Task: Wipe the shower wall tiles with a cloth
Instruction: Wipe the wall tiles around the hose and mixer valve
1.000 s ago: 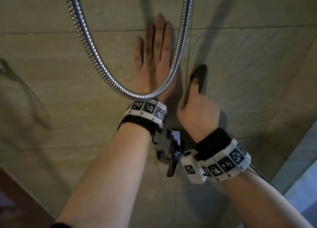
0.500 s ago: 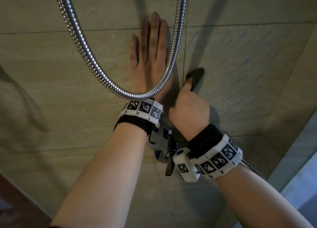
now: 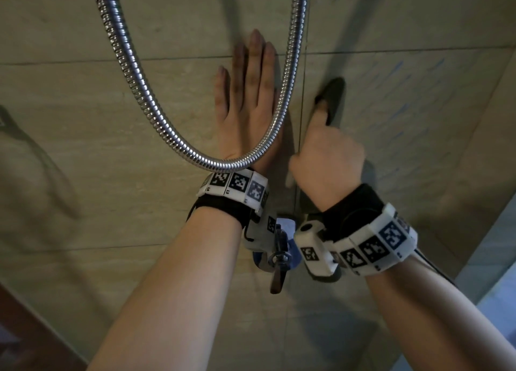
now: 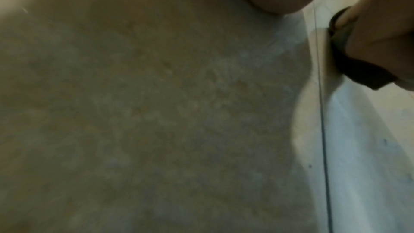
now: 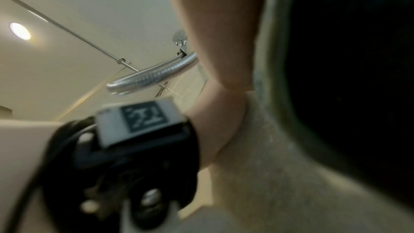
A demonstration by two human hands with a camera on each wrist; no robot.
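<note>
While our head view hides the cloth's bulk, our left wrist view shows the dark cloth (image 4: 356, 63) clamped in our right hand (image 3: 326, 158), pressed to the wall tiles (image 3: 405, 97). Our left hand (image 3: 248, 100) lies flat, fingers straight, behind the shower hose (image 3: 156, 114).

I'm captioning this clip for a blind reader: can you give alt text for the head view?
A right hand presses a dark cloth against beige shower wall tiles, while the left hand lies flat on the wall beside it. A metal shower hose loops across the left hand.
</note>
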